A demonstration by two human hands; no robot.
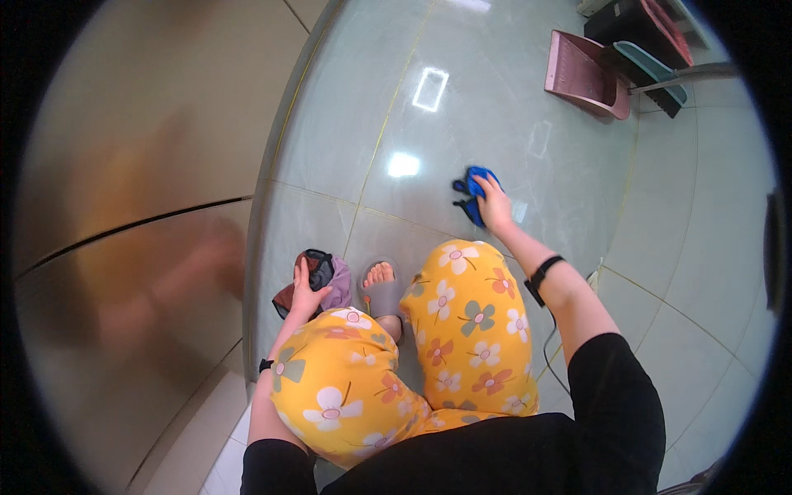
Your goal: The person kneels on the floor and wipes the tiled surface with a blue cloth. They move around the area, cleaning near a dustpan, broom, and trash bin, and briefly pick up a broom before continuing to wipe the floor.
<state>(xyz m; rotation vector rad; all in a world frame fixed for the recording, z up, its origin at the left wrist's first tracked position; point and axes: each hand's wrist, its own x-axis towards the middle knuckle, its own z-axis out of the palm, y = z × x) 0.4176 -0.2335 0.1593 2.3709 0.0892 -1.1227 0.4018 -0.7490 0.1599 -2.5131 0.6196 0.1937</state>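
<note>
My right hand [495,205] presses a crumpled blue cloth with black edging [481,175] against the glossy grey floor tiles [346,142], in front of my right knee. By my left knee, my left hand [304,294] grips a bunched brown and black cloth [320,267]. Purple fabric [340,284] lies against the right side of that bundle; I cannot tell whether they are one piece. Part of the left bundle is hidden under my fingers. Between my knees a grey slipper [385,297] shows on one foot.
A brushed metal cabinet front [154,154] stands close on the left, reflecting me. At the upper right are a pink dustpan [575,74], a broom [656,80] and a black bin [625,28]. Tiled wall [668,204] rises on the right, with a dark cable [547,346] near my right arm.
</note>
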